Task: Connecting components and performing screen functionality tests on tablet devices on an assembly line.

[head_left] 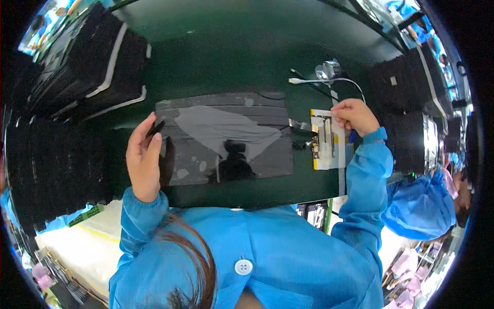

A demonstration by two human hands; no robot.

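Observation:
A dark glossy flat screen panel lies in front of me, mirroring my sleeves and the things overhead. My left hand is at its left edge, thumb and fingers apart, with nothing visibly gripped. A short flat ribbon connector runs from the panel's right side to a white and yellow circuit board. My right hand is at the board's upper right corner, thumb and forefinger pinched together. What lies between those fingertips, if anything, is too small to make out.
A white cable and a clear plastic piece lie beyond the board on the dark green table. Tall stacks of black panels stand at left and right. A blue bag hangs at right.

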